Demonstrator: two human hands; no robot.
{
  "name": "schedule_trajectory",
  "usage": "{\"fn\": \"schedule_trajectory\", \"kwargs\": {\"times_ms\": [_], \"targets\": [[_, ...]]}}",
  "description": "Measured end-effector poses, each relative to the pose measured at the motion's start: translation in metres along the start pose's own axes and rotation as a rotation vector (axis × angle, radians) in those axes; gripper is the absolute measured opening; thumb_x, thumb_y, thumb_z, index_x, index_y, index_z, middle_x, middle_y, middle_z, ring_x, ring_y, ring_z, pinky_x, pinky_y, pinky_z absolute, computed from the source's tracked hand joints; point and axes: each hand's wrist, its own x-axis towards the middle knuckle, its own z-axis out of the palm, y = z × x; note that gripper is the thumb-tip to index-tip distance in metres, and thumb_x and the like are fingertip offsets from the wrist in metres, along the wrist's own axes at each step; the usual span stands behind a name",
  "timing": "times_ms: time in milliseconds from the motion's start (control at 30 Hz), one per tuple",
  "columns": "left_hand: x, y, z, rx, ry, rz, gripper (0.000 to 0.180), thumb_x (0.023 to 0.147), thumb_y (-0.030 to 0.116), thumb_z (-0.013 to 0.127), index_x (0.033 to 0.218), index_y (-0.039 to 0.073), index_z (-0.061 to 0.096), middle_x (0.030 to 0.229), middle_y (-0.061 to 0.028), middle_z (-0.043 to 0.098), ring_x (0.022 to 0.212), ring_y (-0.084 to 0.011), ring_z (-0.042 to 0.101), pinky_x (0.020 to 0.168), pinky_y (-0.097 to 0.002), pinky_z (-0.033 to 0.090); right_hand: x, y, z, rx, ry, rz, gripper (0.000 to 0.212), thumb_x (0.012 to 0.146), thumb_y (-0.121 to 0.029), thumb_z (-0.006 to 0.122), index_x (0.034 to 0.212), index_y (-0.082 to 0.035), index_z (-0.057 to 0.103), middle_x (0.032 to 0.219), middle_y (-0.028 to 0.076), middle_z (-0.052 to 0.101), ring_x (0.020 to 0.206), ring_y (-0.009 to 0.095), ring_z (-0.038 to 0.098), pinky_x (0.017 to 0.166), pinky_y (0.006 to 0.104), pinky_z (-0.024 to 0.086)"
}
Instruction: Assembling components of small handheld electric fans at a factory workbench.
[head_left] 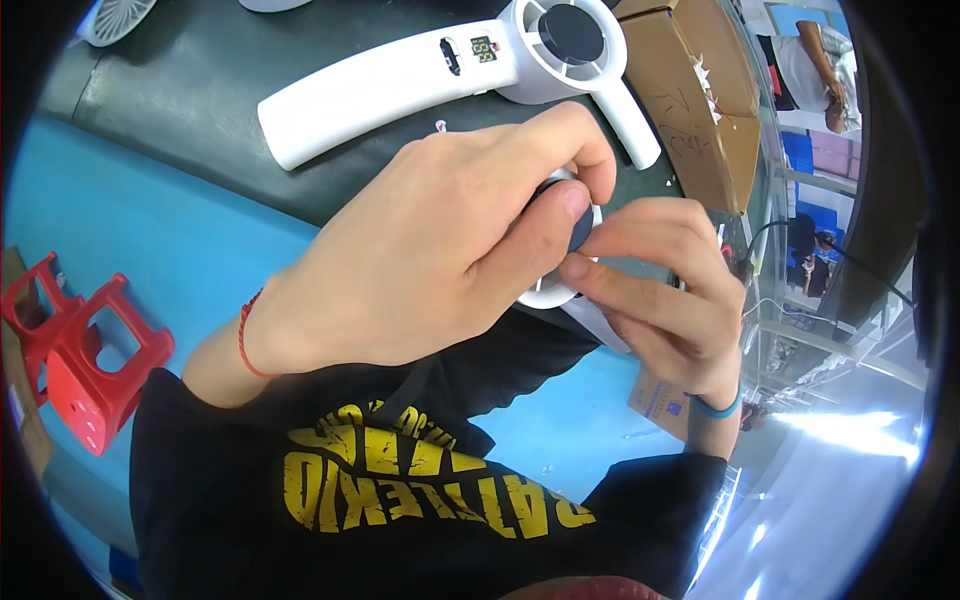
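In front of my chest, both hands close around the head of a white handheld fan (545, 296), mostly covered by my fingers. My left hand (430, 245) is closed, its thumb and index finger on the fan's dark round centre cap (581, 232). From the other side, my right hand (680, 290) has its thumb and fingertips pinched at the cap's lower edge. Beyond my hands, a second handheld fan (390, 88) lies on the dark green table mat, its small display lit on the handle. Another white handle (627, 130) sticks out beside that fan's head.
An open cardboard box (700, 90) stands at the table's right. Part of another white fan (118, 18) shows at the far left corner. Red plastic stools (105, 365) are on the blue floor to my left. Another person (815, 75) is at the far upper right.
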Motion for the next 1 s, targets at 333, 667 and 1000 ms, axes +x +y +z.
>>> {"fn": "schedule_trajectory", "kwargs": {"times_ms": [333, 667, 1000], "targets": [[0.001, -0.006, 0.001, 0.008, -0.001, 0.033, 0.018, 0.097, 0.009, 0.042, 0.106, -0.001, 0.053, 0.086, -0.0059, 0.056, 0.069, -0.0103, 0.048, 0.062, -0.0242, 0.039, -0.004, 0.004, -0.002, 0.152, 0.028, 0.123, 0.035, 0.069, -0.001, 0.074, 0.103, -0.009, 0.075, 0.114, 0.01, 0.059, 0.1, 0.024, 0.055, 0.079, 0.0343, 0.047], [0.002, -0.004, 0.0, 0.053, -0.017, 0.056, 0.017, 0.096, 0.008, 0.044, 0.106, -0.001, 0.054, 0.089, -0.0067, 0.057, 0.071, -0.0112, 0.05, 0.064, -0.0235, 0.04, -0.005, 0.003, 0.006, -0.388, 0.128, -0.199, 0.036, 0.06, 0.004, 0.073, 0.095, -0.005, 0.073, 0.103, 0.014, 0.064, 0.092, 0.029, 0.064, 0.076, 0.0377, 0.052], [0.001, -0.006, 0.0, 0.065, -0.032, 0.04, 0.017, 0.096, 0.008, 0.043, 0.106, -0.001, 0.054, 0.091, -0.0067, 0.058, 0.073, -0.0117, 0.052, 0.065, -0.0239, 0.041, -0.005, 0.02, 0.01, -0.072, 0.158, -0.133, 0.035, 0.06, -0.008, 0.078, 0.095, -0.011, 0.076, 0.108, 0.008, 0.064, 0.092, 0.025, 0.059, 0.075, 0.0321, 0.049]]}}
